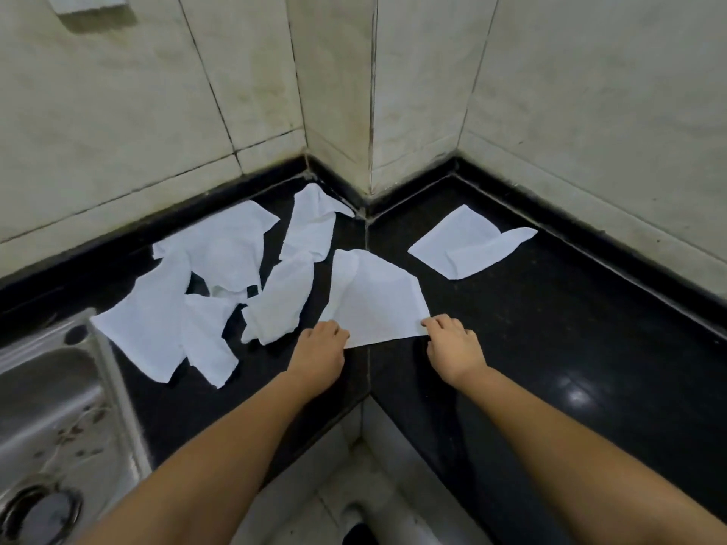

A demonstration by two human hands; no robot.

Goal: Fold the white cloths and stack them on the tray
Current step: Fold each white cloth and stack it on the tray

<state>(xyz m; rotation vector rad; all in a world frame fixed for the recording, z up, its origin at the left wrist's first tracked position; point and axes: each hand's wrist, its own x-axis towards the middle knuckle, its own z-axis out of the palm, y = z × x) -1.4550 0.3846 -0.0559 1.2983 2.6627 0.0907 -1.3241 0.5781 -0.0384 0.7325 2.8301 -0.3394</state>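
Pinching the white cloth (pixel 373 300) near corners, left hand (pixel 320 350); right hand (pixel 454 344).

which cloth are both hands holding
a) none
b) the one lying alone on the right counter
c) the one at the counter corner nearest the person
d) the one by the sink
c, the left hand and right hand each pinch a near corner of the cloth lying on the counter corner in front of the person.
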